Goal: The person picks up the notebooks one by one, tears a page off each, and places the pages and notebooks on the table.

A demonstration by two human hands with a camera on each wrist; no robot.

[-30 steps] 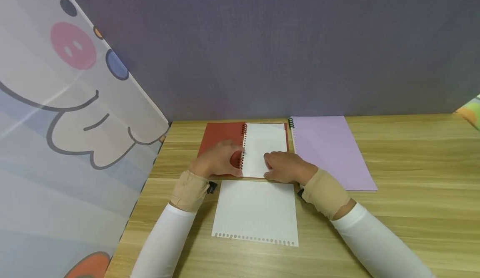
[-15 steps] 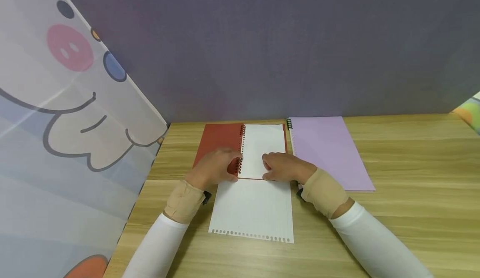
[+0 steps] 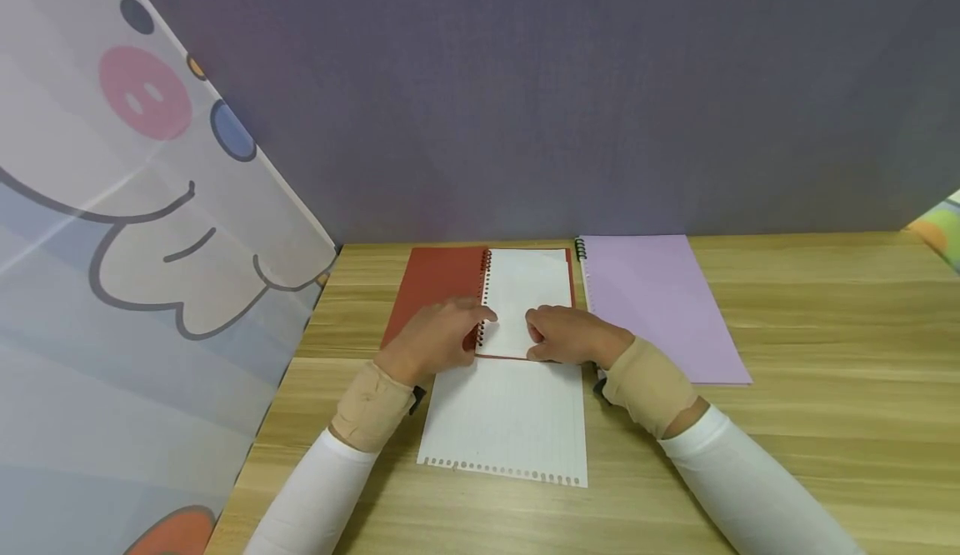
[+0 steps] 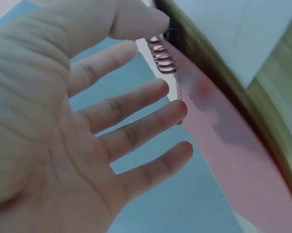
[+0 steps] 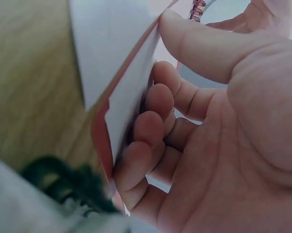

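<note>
An open spiral notebook (image 3: 525,280) lies on the table, its red cover (image 3: 435,276) folded out to the left and a white page showing on the right. My left hand (image 3: 435,340) hovers at the lower part of the red coil binding (image 4: 163,62), fingers spread and fairly straight in the left wrist view. On the page's lower right rests my right hand (image 3: 573,334); its fingertips (image 5: 148,127) press the paper with loosely bent fingers, and the thumb lies by the near edge. A loose lined sheet (image 3: 506,422) with punched holes lies directly in front of the notebook.
A purple-covered notebook (image 3: 663,305) with black coils lies to the right, partly behind my right hand. A grey panel (image 3: 562,97) rises behind the wooden table (image 3: 840,405). A cartoon-printed wall (image 3: 142,288) stands on the left.
The notebook has shifted slightly toward me, so its near edge now meets the loose sheet. My left index finger has moved out over the page. My right hand stays on the page.
</note>
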